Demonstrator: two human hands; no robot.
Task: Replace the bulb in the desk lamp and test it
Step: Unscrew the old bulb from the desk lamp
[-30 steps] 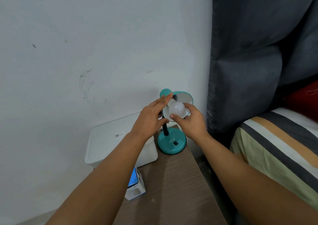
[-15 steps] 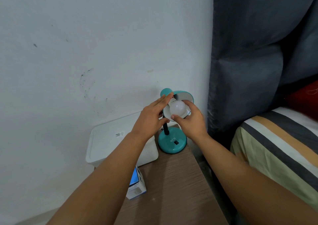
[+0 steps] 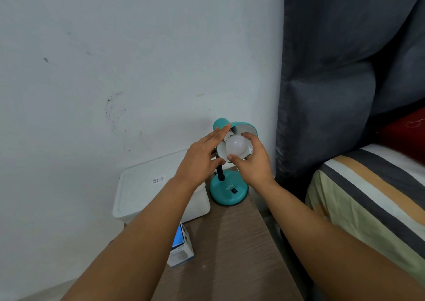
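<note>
In the shade (image 3: 245, 129), right hand (image 3: 250, 162) grips bulb (image 3: 235, 146).

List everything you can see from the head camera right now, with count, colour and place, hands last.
desk lamp: one, teal, back of the bedside table, shade tilted toward the camera
bulb: one, white, unlit, inside the lamp shade
storage box: one, white with lid, left of the lamp against the wall
bulb carton: one, white and blue, on the table's left edge, partly behind the left forearm
bedside table: one, brown wood grain, centre bottom
wall: white, scuffed, left and centre
headboard: one, dark grey padded, right
bedding: striped grey, tan, cream and white, lower right
pillow: one, red, far right
left hand: fingers straight, on the shade's left rim
right hand: thumb and fingers curled round the bulb
</note>
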